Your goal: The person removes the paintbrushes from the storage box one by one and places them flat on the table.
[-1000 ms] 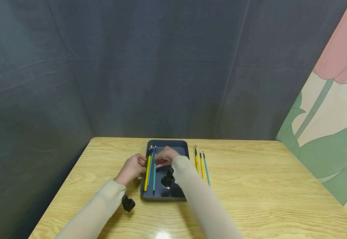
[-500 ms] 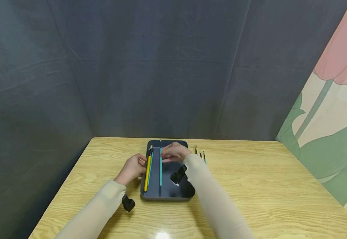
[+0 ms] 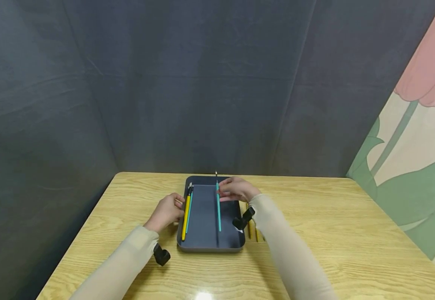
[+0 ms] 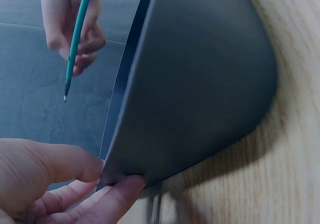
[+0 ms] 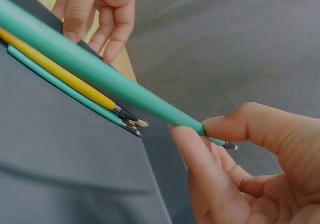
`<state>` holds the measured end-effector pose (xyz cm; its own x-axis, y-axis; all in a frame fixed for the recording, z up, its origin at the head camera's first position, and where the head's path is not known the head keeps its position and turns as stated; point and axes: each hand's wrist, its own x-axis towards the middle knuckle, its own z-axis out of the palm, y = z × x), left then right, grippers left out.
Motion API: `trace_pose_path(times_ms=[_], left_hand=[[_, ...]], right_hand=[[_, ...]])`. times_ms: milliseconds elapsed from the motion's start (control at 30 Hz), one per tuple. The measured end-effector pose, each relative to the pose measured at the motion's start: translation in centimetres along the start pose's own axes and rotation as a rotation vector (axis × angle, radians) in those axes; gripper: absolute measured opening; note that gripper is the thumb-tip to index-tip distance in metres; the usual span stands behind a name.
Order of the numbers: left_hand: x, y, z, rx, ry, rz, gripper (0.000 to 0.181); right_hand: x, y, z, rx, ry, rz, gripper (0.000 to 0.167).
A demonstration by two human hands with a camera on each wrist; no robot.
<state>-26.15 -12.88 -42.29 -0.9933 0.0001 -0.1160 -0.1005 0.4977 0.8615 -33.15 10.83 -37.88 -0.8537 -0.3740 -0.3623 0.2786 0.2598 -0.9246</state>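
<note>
My left hand [image 3: 167,212] pinches the left rim of a dark grey rectangular tray [image 3: 206,216], thumb inside and a finger against the outer wall [image 4: 195,73] in the left wrist view. Above the tray's right half, my right hand [image 3: 237,189] holds a teal paintbrush [image 3: 219,212] between thumb and fingers [image 5: 195,154], bristles pointing away from me. The brush is off the tray floor, its shadow below it. Along the tray's left side lie a yellow paintbrush [image 3: 186,216] and another teal paintbrush [image 3: 190,208], side by side.
On the wooden table [image 3: 344,233], just right of the tray, lie more paintbrushes [image 3: 251,230], mostly hidden behind my right hand and sleeve. A dark curtain [image 3: 210,91] hangs at the table's back edge. A flower-patterned surface [image 3: 419,175] stands at the right.
My right hand has lifted the teal paintbrush from beside the two left brushes and carried it rightward across the tray. My left hand has stayed at the rim.
</note>
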Motion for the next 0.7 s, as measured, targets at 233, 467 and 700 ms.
trace_pose_path(times_ms=[233, 467, 700], left_hand=[[0.0, 0.0, 0.1, -0.006, 0.002, -0.002, 0.040], [0.0, 0.1, 0.1, -0.002, 0.004, -0.004, 0.040], [0.0, 0.0, 0.1, 0.008, 0.002, 0.002, 0.040]], right_hand=[[-1.9, 0.1, -2.5, -0.009, -0.006, -0.034, 0.032], [-3.5, 0.8, -5.0, -0.027, -0.027, -0.058, 0.040], [-4.6, 1.9, -7.3, -0.015, -0.020, -0.083, 0.042]])
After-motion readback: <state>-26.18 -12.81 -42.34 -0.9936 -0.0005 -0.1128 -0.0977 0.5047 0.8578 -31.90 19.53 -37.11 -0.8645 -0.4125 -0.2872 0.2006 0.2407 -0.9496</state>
